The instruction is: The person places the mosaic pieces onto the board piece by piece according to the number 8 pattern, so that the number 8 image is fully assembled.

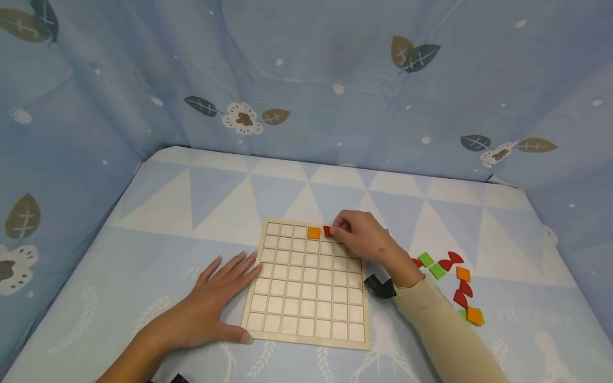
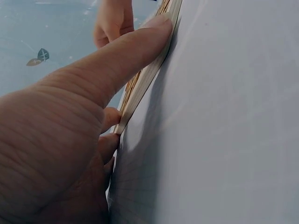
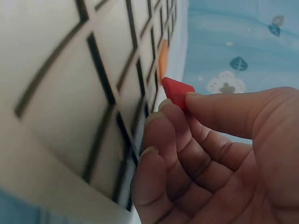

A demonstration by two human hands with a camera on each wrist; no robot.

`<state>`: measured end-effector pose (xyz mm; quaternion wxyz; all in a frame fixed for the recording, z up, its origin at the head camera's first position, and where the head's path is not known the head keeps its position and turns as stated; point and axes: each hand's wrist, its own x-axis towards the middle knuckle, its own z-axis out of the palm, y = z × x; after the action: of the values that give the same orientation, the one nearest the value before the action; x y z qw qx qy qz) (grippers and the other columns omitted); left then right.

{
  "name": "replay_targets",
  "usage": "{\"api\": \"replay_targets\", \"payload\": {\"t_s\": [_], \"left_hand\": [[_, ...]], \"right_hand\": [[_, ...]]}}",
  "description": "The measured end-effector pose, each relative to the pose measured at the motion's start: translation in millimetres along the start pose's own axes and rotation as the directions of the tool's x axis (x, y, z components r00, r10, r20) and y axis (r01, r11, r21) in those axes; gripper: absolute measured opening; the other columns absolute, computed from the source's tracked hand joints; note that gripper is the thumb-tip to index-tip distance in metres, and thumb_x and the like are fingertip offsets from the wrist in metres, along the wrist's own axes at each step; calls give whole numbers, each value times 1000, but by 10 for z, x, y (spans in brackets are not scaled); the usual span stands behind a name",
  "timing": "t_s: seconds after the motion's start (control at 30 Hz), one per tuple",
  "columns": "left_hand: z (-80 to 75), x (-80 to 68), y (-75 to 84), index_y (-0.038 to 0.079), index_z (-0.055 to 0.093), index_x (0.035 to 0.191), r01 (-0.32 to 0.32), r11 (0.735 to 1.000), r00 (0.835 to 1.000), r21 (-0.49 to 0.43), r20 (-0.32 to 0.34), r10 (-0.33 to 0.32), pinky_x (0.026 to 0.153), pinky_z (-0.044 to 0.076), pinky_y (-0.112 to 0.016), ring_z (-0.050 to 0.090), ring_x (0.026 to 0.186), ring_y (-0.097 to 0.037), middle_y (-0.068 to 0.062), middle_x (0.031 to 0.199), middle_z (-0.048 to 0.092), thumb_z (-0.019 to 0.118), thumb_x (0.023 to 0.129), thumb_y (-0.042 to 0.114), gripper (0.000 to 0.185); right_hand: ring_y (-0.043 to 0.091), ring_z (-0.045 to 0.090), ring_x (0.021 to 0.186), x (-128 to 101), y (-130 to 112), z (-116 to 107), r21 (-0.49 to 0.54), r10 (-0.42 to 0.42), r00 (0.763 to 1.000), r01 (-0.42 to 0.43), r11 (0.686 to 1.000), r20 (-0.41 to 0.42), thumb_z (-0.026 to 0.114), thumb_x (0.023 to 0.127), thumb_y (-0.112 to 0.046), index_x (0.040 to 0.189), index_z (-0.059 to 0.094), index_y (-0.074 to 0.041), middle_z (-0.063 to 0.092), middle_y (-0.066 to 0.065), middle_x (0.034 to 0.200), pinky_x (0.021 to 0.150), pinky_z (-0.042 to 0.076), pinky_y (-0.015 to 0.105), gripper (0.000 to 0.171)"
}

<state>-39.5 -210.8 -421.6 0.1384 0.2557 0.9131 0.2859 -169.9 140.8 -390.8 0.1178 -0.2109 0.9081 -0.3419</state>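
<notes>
A square wooden grid board (image 1: 303, 287) lies flat on the cloth. In its far row sits an orange square tile (image 1: 314, 233). My right hand (image 1: 362, 234) pinches a red fan-shaped tile (image 1: 328, 231) between thumb and fingertips, just right of the orange tile; in the right wrist view the red tile (image 3: 177, 92) is tilted at the board's surface. With fingers spread and fairly straight, my left hand (image 1: 210, 306) rests at the board's left side. Its thumb (image 2: 140, 44) touches the board's edge in the left wrist view.
Right of the board lie loose tiles: green squares (image 1: 438, 270), red fans (image 1: 460, 298) and orange squares (image 1: 463, 274), some overlapping. A dark curved object (image 1: 380, 287) is beside the board under my right wrist. Patterned fabric (image 1: 306, 80) hangs behind the table.
</notes>
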Motion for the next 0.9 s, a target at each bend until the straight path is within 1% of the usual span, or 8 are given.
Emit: {"api": "replay_targets", "payload": {"t_s": [0.23, 0.4, 0.53, 0.67, 0.8, 0.9], "left_hand": [[5, 10, -3, 24, 27, 168, 15, 1000, 1000, -1, 7, -15, 124, -10, -48, 4, 161, -25, 5, 175, 12, 75, 73, 79, 120], [7, 13, -3, 25, 26, 168, 20, 1000, 1000, -11, 12, -20, 124, -11, -47, 4, 161, -25, 5, 175, 12, 75, 73, 79, 120], [7, 14, 4, 24, 25, 168, 8, 1000, 1000, 8, 7, -8, 124, -10, -47, 5, 161, -25, 4, 175, 12, 74, 74, 79, 120], [7, 6, 9, 23, 25, 168, -3, 1000, 1000, 23, -1, 3, 124, -10, -46, 6, 161, -26, 3, 175, 13, 74, 76, 79, 119], [17, 12, -1, 23, 24, 168, -30, 999, 999, 38, -17, 31, 124, -11, -44, 7, 161, -27, 1, 175, 14, 73, 77, 78, 118], [24, 7, -15, 23, 24, 169, -43, 998, 999, 46, -26, 44, 124, -12, -42, 7, 161, -27, 1, 175, 14, 72, 78, 79, 117]], "right_hand": [[14, 51, 63, 54, 13, 111, -58, 5, 1000, -7, 998, -24, 64, 104, -17, 98, 73, -9, 60, -4, 73, 62, 44, 33, 13], [14, 50, 61, 53, 7, 147, -75, 26, 998, -30, 997, -49, 67, 103, -17, 95, 72, -11, 58, -4, 70, 60, 43, 32, 12], [14, 50, 60, 44, 8, 161, -73, 33, 997, -38, 997, -71, 69, 102, -18, 92, 70, -12, 58, -4, 69, 59, 43, 32, 12], [14, 50, 61, 50, 14, 175, -69, 43, 996, -48, 996, -77, 69, 102, -18, 91, 68, -12, 58, -3, 70, 59, 43, 32, 12], [14, 51, 62, 45, 31, 180, -64, 56, 995, -62, 996, -84, 70, 101, -17, 91, 68, -12, 59, -3, 71, 60, 44, 32, 11], [15, 51, 62, 44, 34, 182, -51, 53, 995, -57, 997, -85, 70, 101, -17, 92, 68, -12, 59, -3, 71, 60, 44, 32, 11]]}}
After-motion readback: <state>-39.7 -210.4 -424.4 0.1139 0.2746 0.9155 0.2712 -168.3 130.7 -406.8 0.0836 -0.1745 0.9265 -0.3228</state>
